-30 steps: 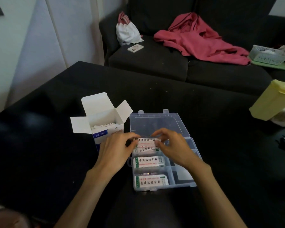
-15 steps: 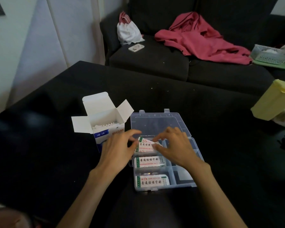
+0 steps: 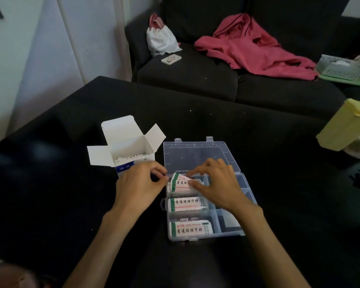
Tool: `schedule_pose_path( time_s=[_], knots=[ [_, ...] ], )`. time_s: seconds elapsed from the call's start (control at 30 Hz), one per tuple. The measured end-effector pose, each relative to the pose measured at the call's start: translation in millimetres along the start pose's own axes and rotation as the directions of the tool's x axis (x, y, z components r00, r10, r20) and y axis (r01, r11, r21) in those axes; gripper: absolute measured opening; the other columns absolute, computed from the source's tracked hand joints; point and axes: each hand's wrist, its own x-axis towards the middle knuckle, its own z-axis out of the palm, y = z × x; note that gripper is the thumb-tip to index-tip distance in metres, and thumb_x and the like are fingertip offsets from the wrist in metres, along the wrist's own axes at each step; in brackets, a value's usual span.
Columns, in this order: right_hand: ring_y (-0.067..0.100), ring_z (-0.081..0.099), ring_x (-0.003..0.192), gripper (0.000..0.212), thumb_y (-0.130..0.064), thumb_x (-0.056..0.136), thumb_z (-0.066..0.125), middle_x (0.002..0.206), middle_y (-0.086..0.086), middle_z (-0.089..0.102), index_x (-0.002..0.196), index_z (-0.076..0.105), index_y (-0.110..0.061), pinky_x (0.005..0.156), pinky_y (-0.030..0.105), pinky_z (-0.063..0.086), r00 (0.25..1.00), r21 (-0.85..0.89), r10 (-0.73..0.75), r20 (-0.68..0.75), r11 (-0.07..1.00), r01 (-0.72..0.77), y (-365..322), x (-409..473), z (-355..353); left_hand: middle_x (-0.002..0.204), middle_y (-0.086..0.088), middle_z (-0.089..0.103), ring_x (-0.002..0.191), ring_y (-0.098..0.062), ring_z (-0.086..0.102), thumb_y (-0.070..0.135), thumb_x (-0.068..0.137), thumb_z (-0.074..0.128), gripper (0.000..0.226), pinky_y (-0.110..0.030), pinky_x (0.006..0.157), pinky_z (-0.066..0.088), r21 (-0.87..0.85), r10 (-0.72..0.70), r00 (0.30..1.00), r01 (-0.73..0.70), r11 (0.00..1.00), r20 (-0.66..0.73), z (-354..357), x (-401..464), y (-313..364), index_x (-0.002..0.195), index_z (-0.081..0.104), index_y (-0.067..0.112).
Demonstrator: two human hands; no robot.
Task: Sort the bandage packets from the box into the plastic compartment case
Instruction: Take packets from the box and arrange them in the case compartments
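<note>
black tabletop (image 3: 258, 163) carrying everything, sofa (image 3: 195, 80) behind. open white box (image 3: 131, 152) upright at left, flaps spread, more packets just showing inside, count hard to tell. clear plastic compartment case (image 3: 233, 227) just right of the box, lid laid back flat. three left-hand compartments filled: near packets (image 3: 190, 229), middle packets (image 3: 187, 203), far stack of packets (image 3: 180, 182) under both hands.

far stack lying with long axis left to right, top packet tilted, left end raised above the compartment rim, not yet seated. right hand (image 3: 216, 183) over the stack's right half, thumb and forefinger pinched on the top packet's right part. left hand (image 3: 139, 186) just beside the stack's left end, fingers curled toward the edge; whether touching or gripping, cannot tell. stack between the two hands, right hand nearer and on it. likely next: pressing the raised left end down flat.

right part of the stack hidden by the right hand. right-side compartments partly hidden, apparently bare.
</note>
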Motion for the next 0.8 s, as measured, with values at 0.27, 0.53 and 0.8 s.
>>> schedule_pose_path(
  time_s=[0.27,0.53,0.8],
  knots=[
    [0.004,0.040,0.097,0.005,-0.042,0.085,0.062,0.094,-0.020,0.055,0.087,0.060,-0.038,0.079,0.025,0.019,1.000,0.173,-0.005,-0.013,0.985,0.008,-7.3,2.0,5.8,0.077,0.023,0.052,0.072,0.005,0.048,0.040,0.085,0.063,0.017,-0.014,0.055,0.034,0.102,0.041,0.993,-0.053,0.993,0.114,3.1,-2.1,-0.1,0.101,0.066,0.041],
    [0.009,0.046,0.099,0.018,-0.038,0.087,0.061,0.098,-0.013,0.065,0.104,0.068,-0.037,0.084,0.028,0.025,0.998,0.073,-0.048,-0.027,0.996,0.050,-4.2,2.1,9.9,0.080,0.016,0.050,0.072,-0.001,0.050,0.033,0.091,0.056,0.032,-0.015,0.055,0.034,0.038,0.139,0.982,-0.145,0.989,0.130,4.1,-0.3,-3.9,0.122,0.055,0.042],
    [0.005,0.050,0.086,0.016,-0.043,0.075,0.073,0.085,-0.015,0.067,0.086,0.072,-0.033,0.080,0.027,0.030,0.978,0.062,0.012,-0.207,0.998,0.000,-14.9,0.2,15.7,0.076,0.012,0.046,0.075,-0.005,0.051,0.033,0.092,0.054,0.024,-0.027,0.066,0.050,0.143,0.196,0.974,-0.212,0.967,0.117,8.8,-3.9,1.0,0.114,0.063,0.038]
  ],
)
